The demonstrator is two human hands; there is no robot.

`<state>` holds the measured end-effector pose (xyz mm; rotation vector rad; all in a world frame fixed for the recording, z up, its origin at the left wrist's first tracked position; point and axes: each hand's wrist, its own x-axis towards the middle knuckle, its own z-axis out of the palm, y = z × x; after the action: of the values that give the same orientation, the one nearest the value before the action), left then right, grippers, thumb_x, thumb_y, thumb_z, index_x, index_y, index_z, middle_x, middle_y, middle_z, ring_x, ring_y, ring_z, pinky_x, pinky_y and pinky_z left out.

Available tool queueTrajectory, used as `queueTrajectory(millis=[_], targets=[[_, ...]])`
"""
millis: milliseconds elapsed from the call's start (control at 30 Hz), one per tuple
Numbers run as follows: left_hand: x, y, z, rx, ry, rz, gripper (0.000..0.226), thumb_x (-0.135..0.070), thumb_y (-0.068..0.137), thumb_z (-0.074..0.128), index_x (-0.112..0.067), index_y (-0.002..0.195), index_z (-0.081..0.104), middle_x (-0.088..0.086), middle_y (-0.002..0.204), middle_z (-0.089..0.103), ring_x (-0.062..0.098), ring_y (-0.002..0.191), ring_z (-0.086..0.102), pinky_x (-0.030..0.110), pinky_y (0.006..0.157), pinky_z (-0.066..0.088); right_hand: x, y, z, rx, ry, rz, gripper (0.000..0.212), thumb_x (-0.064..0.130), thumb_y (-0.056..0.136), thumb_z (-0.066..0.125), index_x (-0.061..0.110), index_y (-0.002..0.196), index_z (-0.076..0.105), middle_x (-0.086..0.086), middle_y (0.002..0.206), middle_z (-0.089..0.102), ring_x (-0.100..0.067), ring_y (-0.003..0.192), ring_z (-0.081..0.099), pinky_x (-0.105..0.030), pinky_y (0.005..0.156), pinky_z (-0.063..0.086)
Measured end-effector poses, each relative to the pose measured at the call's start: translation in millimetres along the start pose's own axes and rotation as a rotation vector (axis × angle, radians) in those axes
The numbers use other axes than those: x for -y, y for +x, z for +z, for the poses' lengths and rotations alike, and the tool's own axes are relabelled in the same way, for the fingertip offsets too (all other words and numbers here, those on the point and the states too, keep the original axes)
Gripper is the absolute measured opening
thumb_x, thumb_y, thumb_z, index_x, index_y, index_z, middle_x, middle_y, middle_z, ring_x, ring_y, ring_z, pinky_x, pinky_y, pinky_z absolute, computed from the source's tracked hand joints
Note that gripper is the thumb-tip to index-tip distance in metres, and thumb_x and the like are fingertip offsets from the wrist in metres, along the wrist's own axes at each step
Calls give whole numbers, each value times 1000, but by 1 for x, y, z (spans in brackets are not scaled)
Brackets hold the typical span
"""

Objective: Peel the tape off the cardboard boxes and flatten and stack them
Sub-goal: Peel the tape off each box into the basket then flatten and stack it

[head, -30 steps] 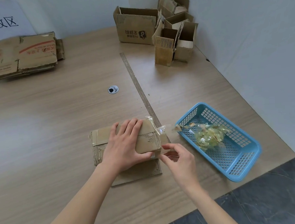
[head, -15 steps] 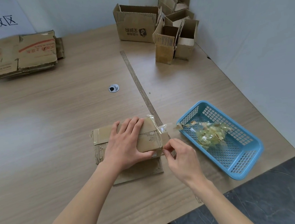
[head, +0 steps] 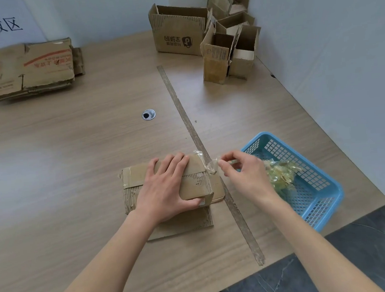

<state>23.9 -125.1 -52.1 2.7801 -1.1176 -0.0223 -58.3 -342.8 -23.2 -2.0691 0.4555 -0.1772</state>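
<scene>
A small flattened cardboard box (head: 194, 187) lies on the wooden table near its front edge. My left hand (head: 167, 189) presses flat on top of it, thumb against its near side. My right hand (head: 242, 172) is just right of the box and pinches a strip of clear tape (head: 211, 166) that still reaches to the box's right edge. A stack of flattened boxes (head: 31, 68) lies at the far left. Several open unflattened boxes (head: 201, 32) stand at the far right corner.
A blue plastic basket (head: 317, 196) holding crumpled peeled tape (head: 281, 173) sits at the right, close behind my right hand. A taped seam (head: 192, 127) runs down the table. A round cable hole (head: 148, 114) is mid-table. Walls close the far and right sides.
My right hand moved up and to the right from the box's near right corner, drawing the tape strip away from the box. My left hand stayed pressed on the box.
</scene>
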Motion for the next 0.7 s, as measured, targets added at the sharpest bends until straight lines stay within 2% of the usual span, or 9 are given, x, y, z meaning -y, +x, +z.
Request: queueTrajectory(millis=[100,167,267,333,400,533,700], targets=[[0,0,0,-5,3,0,113,-89,67,49,-20,155,31,-3,160,35,20,148,31,53,121,21,-4,-5,7,55,10,-154,20,30,95,71,20,113,72,22,115,66,8,103,64,-13,85,54],[-1,0,-1,-3,1,1,113,-89,67,49,-19,154,31,-2,159,36,20,148,31,53,121,22,-9,-7,8,128,-45,-184,38,35,89,78,25,123,66,20,124,63,5,111,61,-13,93,51],[0,0,-1,-5,1,-2,112,-89,68,49,-20,154,31,-3,159,36,19,148,31,53,122,21,-10,-8,10,155,99,-46,51,34,76,89,31,121,64,11,106,71,-3,96,70,-23,84,59],[0,0,-1,-3,-1,-2,112,-89,68,49,-19,154,31,-3,159,36,19,147,31,53,121,21,-12,-13,11,148,140,-11,57,41,72,91,40,121,62,12,95,71,-5,85,71,-21,77,59],[0,1,-1,-11,-5,-2,112,-90,68,48,-19,154,33,-2,159,37,20,147,32,54,121,22,-15,-23,14,145,125,-19,62,43,70,91,48,122,59,16,92,69,-6,81,70,-16,74,56],[0,1,0,-15,-2,2,112,-89,68,49,-18,153,34,-2,158,38,20,147,32,53,121,22,-19,-40,28,51,326,65,54,22,77,89,44,119,63,7,91,72,-11,86,73,-29,81,61],[1,1,0,-6,-4,-3,113,-89,67,49,-19,154,32,-3,159,36,19,148,31,53,122,20,-17,-52,35,-5,338,22,52,8,85,80,39,124,65,3,85,71,-13,82,72,-25,82,59]])
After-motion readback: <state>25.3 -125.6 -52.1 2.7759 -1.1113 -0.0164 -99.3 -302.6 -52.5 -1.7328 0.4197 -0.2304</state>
